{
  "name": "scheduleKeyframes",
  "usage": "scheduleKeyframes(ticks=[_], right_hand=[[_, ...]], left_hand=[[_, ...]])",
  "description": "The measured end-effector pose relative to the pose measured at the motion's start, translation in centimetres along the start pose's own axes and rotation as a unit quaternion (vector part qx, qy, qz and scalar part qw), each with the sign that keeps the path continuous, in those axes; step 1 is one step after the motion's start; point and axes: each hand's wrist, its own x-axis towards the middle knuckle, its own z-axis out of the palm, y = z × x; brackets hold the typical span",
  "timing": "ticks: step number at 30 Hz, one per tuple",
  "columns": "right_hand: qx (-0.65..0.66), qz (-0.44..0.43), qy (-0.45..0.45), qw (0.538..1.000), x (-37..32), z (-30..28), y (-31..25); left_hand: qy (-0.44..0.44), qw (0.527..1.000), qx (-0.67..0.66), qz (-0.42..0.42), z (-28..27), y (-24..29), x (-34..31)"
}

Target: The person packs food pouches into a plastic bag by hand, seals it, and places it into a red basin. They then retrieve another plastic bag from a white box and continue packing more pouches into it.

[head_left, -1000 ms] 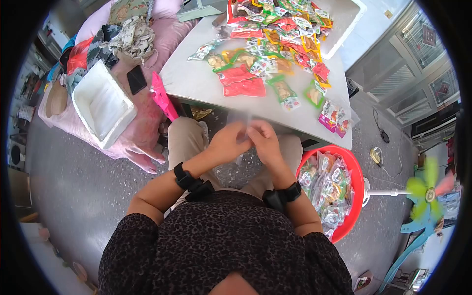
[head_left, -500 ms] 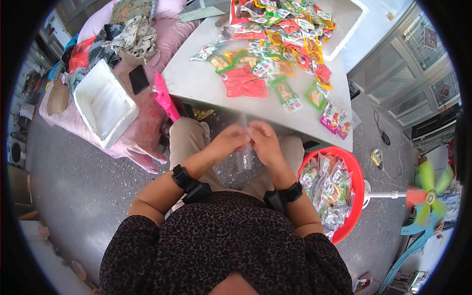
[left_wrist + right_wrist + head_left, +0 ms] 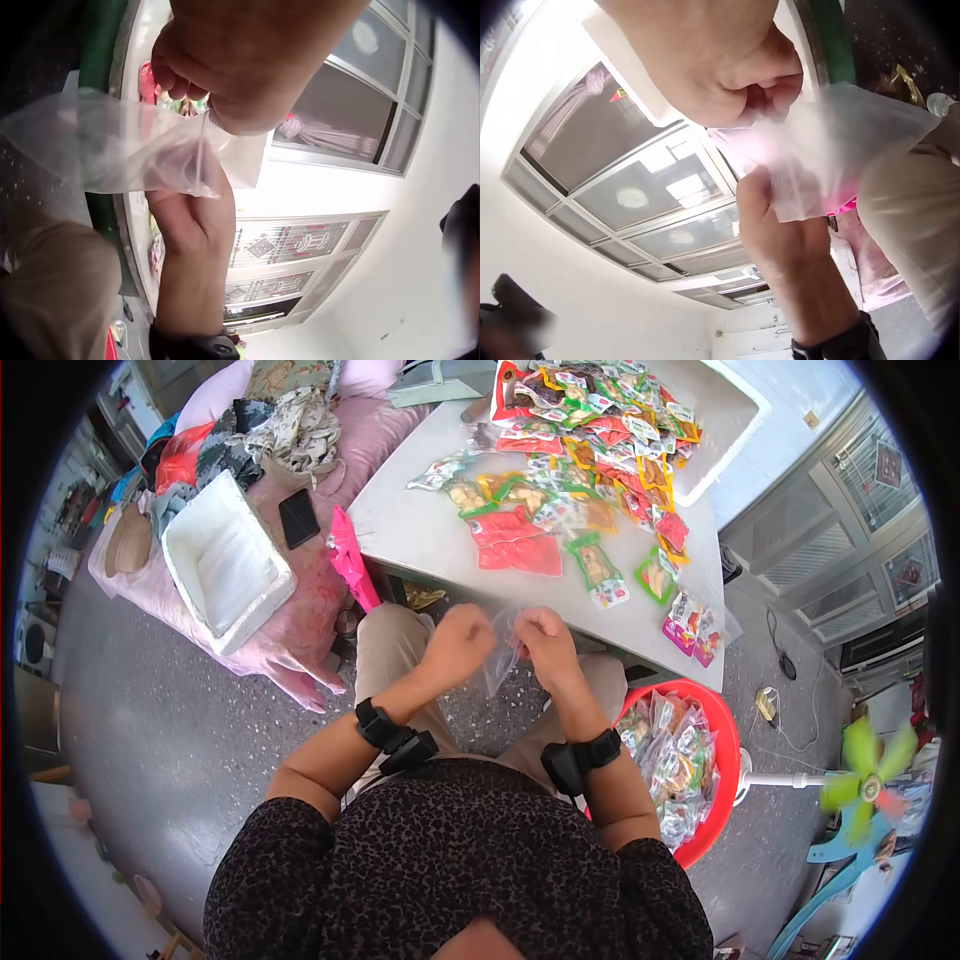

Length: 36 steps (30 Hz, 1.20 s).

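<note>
A clear zip-lock plastic bag [image 3: 500,663] hangs between the two hands, over the gap between the knees. My left hand [image 3: 461,644] pinches one side of its mouth with curled fingers. The opposite side is pinched by my right hand [image 3: 549,648]. In the left wrist view the zip strip of the bag [image 3: 124,146] runs between both hands, and the body of the bag looks flat. The right wrist view has the bag [image 3: 847,142] spread from the fingertips toward the trouser leg. Its contents, if any, do not show.
Ahead stands a white table [image 3: 430,530] with many small colourful snack packets [image 3: 600,450]. A red tub [image 3: 722,760] of filled clear bags is by the right leg. At left, a white foam box [image 3: 225,565] and a phone [image 3: 298,518] lie on pink bedding. A fan [image 3: 868,780] turns at right.
The hands have drawn apart, and the bag's mouth is stretched wider between them. Earlier they were close together at the bag. The head view has shifted slightly.
</note>
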Motion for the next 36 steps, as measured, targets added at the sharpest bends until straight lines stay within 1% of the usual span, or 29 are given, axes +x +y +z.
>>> scheduleKeyframes(ticks=[2, 3, 5, 6, 7, 8, 9, 11, 12, 15, 16, 18, 20, 21, 22, 24, 27, 30, 33, 34, 35, 36], right_hand=[[-0.07, -0.062, -0.007, 0.996, 0.9, 0.5, -0.6], [-0.104, -0.093, -0.01, 0.99, 1.4, 0.8, -0.9], [-0.171, -0.193, 0.0, 0.966, 2.6, 1.9, -1.3], [-0.203, -0.242, 0.004, 0.949, 3.3, 2.6, -1.5], [-0.208, -0.267, 0.003, 0.941, 4.0, 3.4, -1.8], [-0.212, -0.292, 0.002, 0.932, 4.7, 4.3, -2.0], [-0.216, -0.317, 0.002, 0.923, 5.3, 5.3, -2.2], [-0.13, -0.28, -0.006, 0.951, 6.0, 7.6, -2.8], [-0.087, -0.26, -0.009, 0.962, 6.5, 8.2, -3.0], [-0.105, -0.251, 0.021, 0.962, 9.0, 8.6, -2.2], [-0.159, -0.246, 0.024, 0.956, 9.6, 8.3, -1.8], [-0.266, -0.235, 0.029, 0.934, 11.0, 6.7, -1.1], [-0.335, -0.28, 0.073, 0.897, 12.5, 4.0, 0.7], [-0.401, -0.282, 0.096, 0.867, 13.3, 2.3, 0.9], [-0.466, -0.279, 0.117, 0.832, 13.7, 0.5, 0.9], [-0.49, -0.24, 0.136, 0.827, 13.2, -2.2, -0.7], [-0.565, -0.135, 0.168, 0.797, 12.9, -4.1, -1.6], [-0.545, -0.13, 0.165, 0.812, 12.6, -3.9, -1.6], [-0.505, -0.175, 0.188, 0.824, 14.2, -5.1, 0.8], [-0.423, -0.139, 0.201, 0.872, 14.3, -5.1, 1.2], [-0.338, -0.102, 0.212, 0.911, 14.2, -5.1, 1.6], [-0.249, -0.063, 0.222, 0.941, 13.8, -4.8, 1.3]], left_hand=[[0.084, 0.988, 0.09, 0.092, -1.9, 0.3, 1.0], [0.096, 0.982, 0.135, 0.097, -3.0, 0.8, 1.3], [0.119, 0.961, 0.224, 0.106, -5.5, 2.2, 2.1], [0.138, 0.947, 0.259, 0.131, -6.6, 2.4, 2.5], [0.156, 0.93, 0.293, 0.156, -7.7, 2.6, 2.7], [0.157, 0.912, 0.345, 0.158, -8.7, 3.1, 2.9], [0.181, 0.893, 0.36, 0.199, -9.5, 3.5, 3.3], [0.224, 0.85, 0.386, 0.279, -10.8, 4.2, 4.4], [0.223, 0.84, 0.392, 0.301, -11.1, 4.6, 4.9], [0.212, 0.833, 0.4, 0.318, -9.9, 2.2, 7.0], [0.15, 0.862, 0.411, 0.257, -9.2, 0.6, 7.4], [0.08, 0.877, 0.43, 0.196, -7.5, -2.5, 8.6], [0.052, 0.893, 0.427, 0.133, -5.5, -5.3, 9.2], [0.04, 0.899, 0.424, 0.1, -4.6, -6.5, 9.6], [0.046, 0.915, 0.396, 0.065, -3.7, -7.5, 9.8], [0.051, 0.94, 0.339, -0.006, -2.1, -8.9, 9.8], [0.055, 0.96, 0.268, -0.065, -0.7, -9.0, 10.0], [0.053, 0.963, 0.253, -0.073, -0.2, -9.1, 10.2], [0.055, 0.961, 0.266, -0.055, 0.0, -9.5, 10.2], [0.052, 0.96, 0.269, -0.053, 0.0, -9.5, 10.2], [0.048, 0.96, 0.272, -0.052, 0.1, -9.6, 10.2], [0.045, 0.959, 0.275, -0.05, 0.1, -9.6, 10.2]])
